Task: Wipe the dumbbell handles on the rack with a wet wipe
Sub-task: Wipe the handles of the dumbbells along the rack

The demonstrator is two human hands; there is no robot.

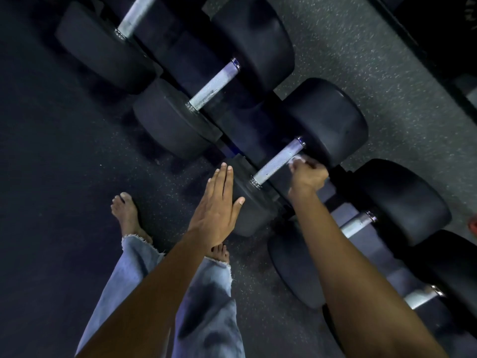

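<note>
Several black dumbbells with knurled silver handles lie in a diagonal row on a low rack. My right hand point(308, 177) grips a small white wet wipe point(296, 159) and holds it against the far end of the middle dumbbell's handle point(277, 162). My left hand point(218, 208) lies flat, fingers straight, on the near black head point(251, 210) of that same dumbbell. Two more handles, one point(213, 85) further up the row and another point(135, 15) at the top, show fully. Closer handles point(357, 224) at the lower right are partly hidden by my right forearm.
Speckled rubber gym floor point(361, 60) surrounds the rack. My bare feet point(126, 213) and frayed jeans stand just left of the dumbbells. A dark piece of equipment point(438, 34) crosses the top right corner.
</note>
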